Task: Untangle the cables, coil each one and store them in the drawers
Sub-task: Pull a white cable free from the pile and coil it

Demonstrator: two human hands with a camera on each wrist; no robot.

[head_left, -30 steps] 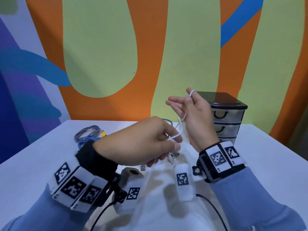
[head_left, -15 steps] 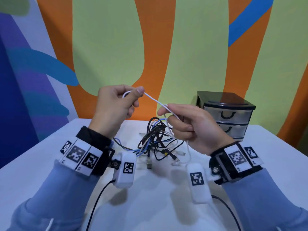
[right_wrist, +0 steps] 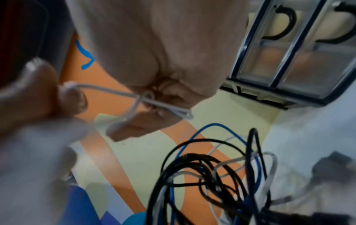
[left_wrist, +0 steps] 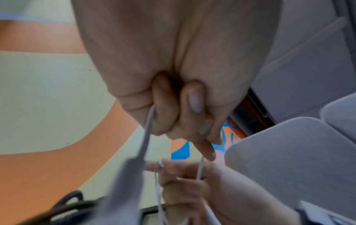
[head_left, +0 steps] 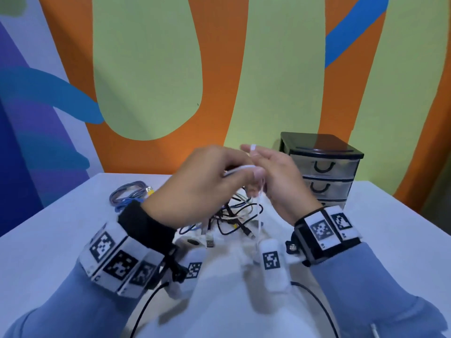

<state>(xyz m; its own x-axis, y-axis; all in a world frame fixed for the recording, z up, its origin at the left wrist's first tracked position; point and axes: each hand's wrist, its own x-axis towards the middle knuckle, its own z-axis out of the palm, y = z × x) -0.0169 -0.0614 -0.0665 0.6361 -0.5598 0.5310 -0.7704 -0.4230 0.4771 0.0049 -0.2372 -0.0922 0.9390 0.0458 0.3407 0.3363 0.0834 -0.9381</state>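
A thin white cable point(head_left: 240, 169) runs between both hands above the table. My left hand point(head_left: 244, 175) pinches it right next to my right hand point(head_left: 262, 164), fingers curled round the strand point(left_wrist: 148, 124). The cable is looped over the right hand's fingers point(head_left: 252, 148) and crosses them in turns point(right_wrist: 154, 102), with its tail hanging down point(head_left: 259, 215). Below the hands lies a tangle of black, blue and white cables point(head_left: 234, 215), also seen in the right wrist view point(right_wrist: 212, 175). The small drawer unit point(head_left: 322, 167) stands at the back right, its drawers shut.
A coiled grey and blue cable point(head_left: 129, 193) lies on the white table point(head_left: 61, 240) at the back left. Loose USB plugs point(head_left: 210, 241) stick out of the tangle towards me. A painted wall rises just behind the table.
My left hand has come down from its raised spot at the left, back against the right hand. The stretched white strand between them has shortened into a turn over the right fingers.
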